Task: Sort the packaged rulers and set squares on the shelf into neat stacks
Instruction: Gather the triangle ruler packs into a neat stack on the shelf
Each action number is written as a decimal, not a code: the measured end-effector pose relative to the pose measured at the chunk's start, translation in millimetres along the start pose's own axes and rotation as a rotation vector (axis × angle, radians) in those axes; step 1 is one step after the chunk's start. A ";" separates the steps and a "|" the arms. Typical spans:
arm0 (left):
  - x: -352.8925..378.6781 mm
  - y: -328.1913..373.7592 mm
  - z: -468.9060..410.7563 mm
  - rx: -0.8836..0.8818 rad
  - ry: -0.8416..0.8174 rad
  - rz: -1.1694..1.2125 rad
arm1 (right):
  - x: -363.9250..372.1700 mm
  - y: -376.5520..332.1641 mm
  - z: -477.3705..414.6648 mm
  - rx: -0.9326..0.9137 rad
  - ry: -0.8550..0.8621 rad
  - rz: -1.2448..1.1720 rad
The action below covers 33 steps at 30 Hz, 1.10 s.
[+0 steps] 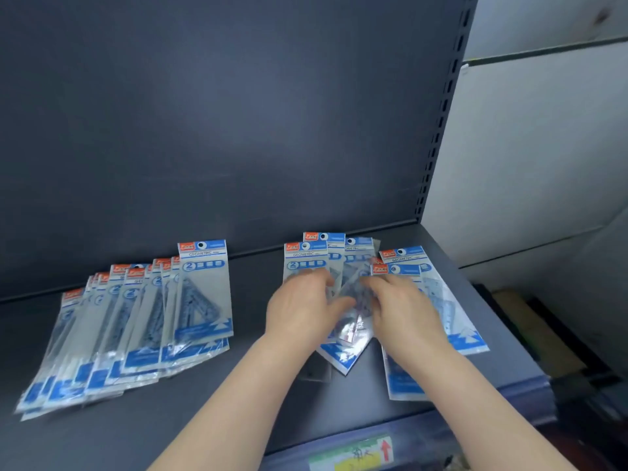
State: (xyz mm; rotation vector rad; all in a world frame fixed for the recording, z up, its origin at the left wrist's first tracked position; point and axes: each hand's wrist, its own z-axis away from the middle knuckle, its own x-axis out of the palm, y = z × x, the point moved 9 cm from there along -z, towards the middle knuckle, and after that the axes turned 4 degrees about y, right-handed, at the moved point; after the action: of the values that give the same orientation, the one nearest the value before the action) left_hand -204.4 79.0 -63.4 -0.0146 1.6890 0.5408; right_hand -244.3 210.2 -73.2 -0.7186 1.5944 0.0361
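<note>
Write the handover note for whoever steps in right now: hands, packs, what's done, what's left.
Left hand and right hand: both on the right pile, either side of a tilted pack. Blur hides whether they grip it.
Left pile: fanned out and overlapping on the shelf.
Done: packs lie in two rough groups.
Left: square both groups into neat stacks.
</note>
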 end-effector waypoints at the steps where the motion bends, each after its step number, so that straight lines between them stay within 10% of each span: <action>1: 5.2 7.4 0.4 0.001 -0.040 -0.040 | -3.0 5.0 -0.1 -0.005 0.015 0.028; 14: 7.5 -20.6 -8.3 -0.351 0.010 0.353 | -5.3 36.1 5.2 0.005 -0.124 0.103; 33: -107.4 -195.3 102.7 -0.619 0.505 0.383 | 46.6 -200.3 23.6 -0.626 -0.194 -0.133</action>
State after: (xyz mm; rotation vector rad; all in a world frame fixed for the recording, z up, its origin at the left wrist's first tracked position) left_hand -27.1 -88.9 -38.7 -0.3015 1.9520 1.4279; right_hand -130.0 40.3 -43.1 -1.2620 1.3434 0.5104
